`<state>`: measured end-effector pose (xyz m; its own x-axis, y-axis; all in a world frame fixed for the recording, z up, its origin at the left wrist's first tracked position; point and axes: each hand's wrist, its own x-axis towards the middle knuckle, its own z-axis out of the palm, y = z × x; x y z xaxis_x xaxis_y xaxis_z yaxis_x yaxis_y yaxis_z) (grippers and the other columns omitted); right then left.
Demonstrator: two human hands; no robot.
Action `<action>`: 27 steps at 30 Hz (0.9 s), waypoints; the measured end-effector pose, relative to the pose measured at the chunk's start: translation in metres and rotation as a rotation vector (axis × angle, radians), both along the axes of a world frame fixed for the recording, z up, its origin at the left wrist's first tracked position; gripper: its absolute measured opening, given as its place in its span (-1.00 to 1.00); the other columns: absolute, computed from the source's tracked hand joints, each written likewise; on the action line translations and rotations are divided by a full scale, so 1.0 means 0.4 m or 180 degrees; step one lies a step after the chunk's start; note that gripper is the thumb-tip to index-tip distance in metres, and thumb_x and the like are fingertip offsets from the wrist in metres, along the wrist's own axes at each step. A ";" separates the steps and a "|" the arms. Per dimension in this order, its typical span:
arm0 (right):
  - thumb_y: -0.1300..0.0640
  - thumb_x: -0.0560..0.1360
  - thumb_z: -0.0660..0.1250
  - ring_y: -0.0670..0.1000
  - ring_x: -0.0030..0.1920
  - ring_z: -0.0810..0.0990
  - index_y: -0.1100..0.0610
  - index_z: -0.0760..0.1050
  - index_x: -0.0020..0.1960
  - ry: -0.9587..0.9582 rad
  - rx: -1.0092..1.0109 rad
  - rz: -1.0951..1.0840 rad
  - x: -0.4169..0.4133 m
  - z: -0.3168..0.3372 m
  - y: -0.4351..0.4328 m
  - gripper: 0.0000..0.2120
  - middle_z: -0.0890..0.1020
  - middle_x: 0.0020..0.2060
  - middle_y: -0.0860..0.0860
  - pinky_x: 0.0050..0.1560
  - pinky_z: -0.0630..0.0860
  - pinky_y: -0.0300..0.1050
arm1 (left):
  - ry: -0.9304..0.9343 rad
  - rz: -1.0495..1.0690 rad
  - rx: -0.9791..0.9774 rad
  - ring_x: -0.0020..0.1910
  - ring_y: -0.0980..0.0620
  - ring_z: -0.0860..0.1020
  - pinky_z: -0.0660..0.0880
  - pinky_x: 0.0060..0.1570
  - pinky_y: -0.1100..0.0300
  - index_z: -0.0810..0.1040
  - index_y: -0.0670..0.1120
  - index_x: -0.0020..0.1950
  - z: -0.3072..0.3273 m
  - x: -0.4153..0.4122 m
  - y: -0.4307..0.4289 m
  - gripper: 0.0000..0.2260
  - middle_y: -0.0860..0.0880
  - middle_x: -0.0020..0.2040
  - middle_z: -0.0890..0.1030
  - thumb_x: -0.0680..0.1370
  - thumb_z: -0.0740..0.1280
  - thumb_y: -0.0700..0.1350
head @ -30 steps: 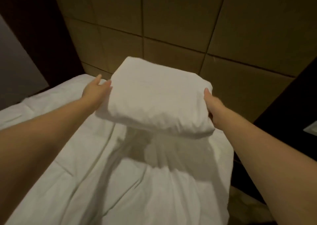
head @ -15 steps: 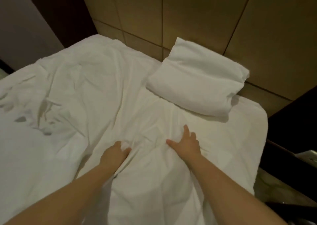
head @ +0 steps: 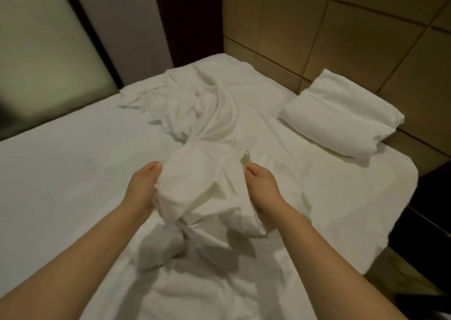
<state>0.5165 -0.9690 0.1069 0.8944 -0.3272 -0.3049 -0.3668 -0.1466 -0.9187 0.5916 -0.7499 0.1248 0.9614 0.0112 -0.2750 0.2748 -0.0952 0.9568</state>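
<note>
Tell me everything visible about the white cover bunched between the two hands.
The white cover looks like soft, thin cotton, heavily creased. Its middle is gathered into a raised bundle, gripped between the left hand and the right hand. From there it trails away in twisted folds and spreads loosely over the bed.

A white, crumpled duvet is gathered into a thick bunch raised above the bed, gripped at its sides by the left hand and right hand, its far end trailing in twisted folds.
</note>
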 end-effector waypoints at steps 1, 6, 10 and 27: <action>0.01 0.53 0.22 -0.04 -0.32 0.43 0.11 0.45 -0.30 -0.0115 -0.0128 0.0088 -0.023 0.048 0.077 -0.72 0.50 -0.43 -0.07 -0.22 0.37 -0.07 | -0.0153 0.0130 -0.0143 -0.25 0.05 0.50 0.41 -0.18 0.19 0.51 -0.10 -0.21 0.055 -0.035 0.094 -0.76 -0.01 -0.30 0.59 0.61 0.16 -0.26; 0.07 0.54 0.28 0.03 -0.14 0.55 0.11 0.62 -0.13 -0.0728 -0.1337 -0.0044 -0.129 0.334 0.442 -0.81 0.63 -0.23 0.00 -0.14 0.39 -0.10 | -0.0708 0.0769 -0.0406 -0.24 0.09 0.55 0.48 -0.18 0.21 0.60 -0.10 -0.21 0.360 -0.205 0.629 -0.73 0.00 -0.25 0.58 0.61 0.18 -0.23; 0.06 0.55 0.25 0.07 -0.10 0.56 0.17 0.63 -0.07 -0.1323 -0.1443 0.0132 -0.198 0.563 0.794 -0.76 0.63 -0.13 0.06 -0.02 0.51 0.04 | -0.1377 0.0835 0.0159 -0.25 0.15 0.46 0.41 -0.19 0.26 0.49 -0.05 -0.16 0.587 -0.379 1.016 -0.81 0.01 -0.22 0.49 0.62 0.17 -0.17; 0.20 0.55 0.23 -0.07 -0.42 0.34 0.07 0.44 -0.33 -0.1837 0.0931 0.1517 -0.429 0.858 1.948 -0.72 0.39 -0.45 -0.03 -0.38 0.29 -0.16 | -0.1157 0.2529 0.0038 -0.36 0.08 0.46 0.47 -0.32 0.26 0.52 -0.12 -0.11 0.845 -1.042 2.029 -0.88 0.00 -0.28 0.47 0.58 0.23 -0.25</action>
<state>0.3451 -0.1897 0.4502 0.9604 0.1513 0.2340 0.2192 0.1082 -0.9697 0.1747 0.0618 0.4628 0.6959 0.7163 0.0517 -0.0581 -0.0156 0.9982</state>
